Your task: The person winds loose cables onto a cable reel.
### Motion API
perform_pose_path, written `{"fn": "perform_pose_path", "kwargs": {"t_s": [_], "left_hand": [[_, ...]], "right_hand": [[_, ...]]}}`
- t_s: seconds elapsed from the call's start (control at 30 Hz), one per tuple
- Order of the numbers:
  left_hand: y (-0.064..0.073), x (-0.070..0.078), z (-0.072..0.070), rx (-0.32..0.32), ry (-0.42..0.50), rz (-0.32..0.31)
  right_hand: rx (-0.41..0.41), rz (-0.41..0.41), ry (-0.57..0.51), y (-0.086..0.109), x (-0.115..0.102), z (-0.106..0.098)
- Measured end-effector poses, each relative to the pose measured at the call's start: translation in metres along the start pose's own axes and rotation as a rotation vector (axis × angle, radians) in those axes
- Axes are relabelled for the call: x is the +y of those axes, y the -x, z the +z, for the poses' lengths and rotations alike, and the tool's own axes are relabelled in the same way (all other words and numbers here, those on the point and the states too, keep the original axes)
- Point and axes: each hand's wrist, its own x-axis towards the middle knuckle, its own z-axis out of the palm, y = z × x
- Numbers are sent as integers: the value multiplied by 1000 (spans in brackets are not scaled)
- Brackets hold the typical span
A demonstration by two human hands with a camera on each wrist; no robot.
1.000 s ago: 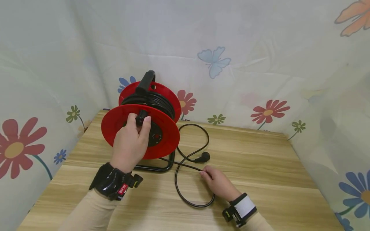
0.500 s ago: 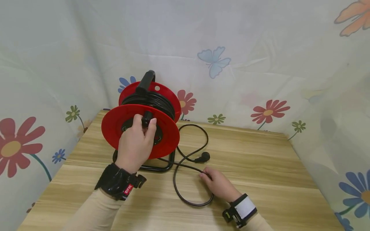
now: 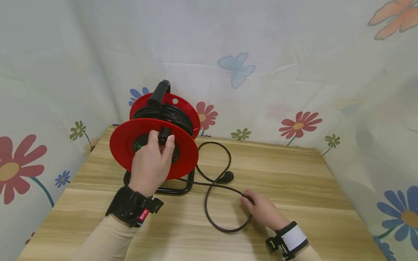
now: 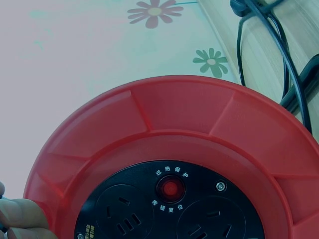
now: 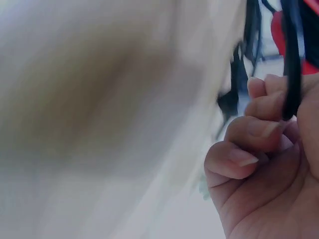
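A red cable reel (image 3: 186, 156) with black cable wound between its discs stands on the table's left side. My left hand (image 3: 151, 165) pinches the black crank knob (image 3: 164, 135) on the reel's front disc. In the left wrist view, sockets and a red button (image 4: 170, 188) show on the disc's black centre, with fingertips (image 4: 22, 214) at the lower left. From under the reel the loose black cable (image 3: 209, 212) runs out to my right hand (image 3: 264, 210), which grips it low over the table. Curled fingers (image 5: 254, 134) appear around the cable in the right wrist view.
A black plug (image 3: 226, 177) at the cable's end lies right of the reel, beside a loop. The reel has a black top handle (image 3: 159, 93) and tubular stand (image 3: 176, 190). A flowered curtain (image 3: 261, 79) surrounds the wooden table (image 3: 294, 177).
The crank knob and my left hand have shifted right as the reel turned. My right hand has moved right, drawing the cable and its lower loop along. The head view has shifted slightly.
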Motion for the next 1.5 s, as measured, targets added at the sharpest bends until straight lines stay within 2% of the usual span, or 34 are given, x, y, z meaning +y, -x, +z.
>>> {"fn": "perform_pose_path", "kwargs": {"t_s": [0.13,0.23,0.37,0.5,0.67,0.73,0.9,0.97,1.13,1.37,1.5], "left_hand": [[0,-1,1,0,1,-3],[0,-2,2,-8,-1,-11],[-1,-2,5,-27,-7,-15],[-1,-2,7,-28,-8,-11],[-1,-2,5,-17,-5,-19],[0,-1,5,-16,-3,-17],[0,-1,6,-20,-2,-7],[-1,-1,7,-23,-1,-6],[0,1,12,-43,-5,-1],[5,7,19,-71,-51,21],[8,9,24,-79,-66,30]], "right_hand": [[30,48,-11,3,16,-24],[59,47,31,4,29,-38],[104,77,92,10,52,-49],[159,114,91,20,79,-59],[233,76,97,32,104,-70],[279,97,90,36,109,-73],[371,254,-54,41,111,-80],[388,280,-97,41,109,-81],[427,232,-56,39,104,-82],[420,119,1,36,99,-76],[417,98,12,35,96,-73]]}}
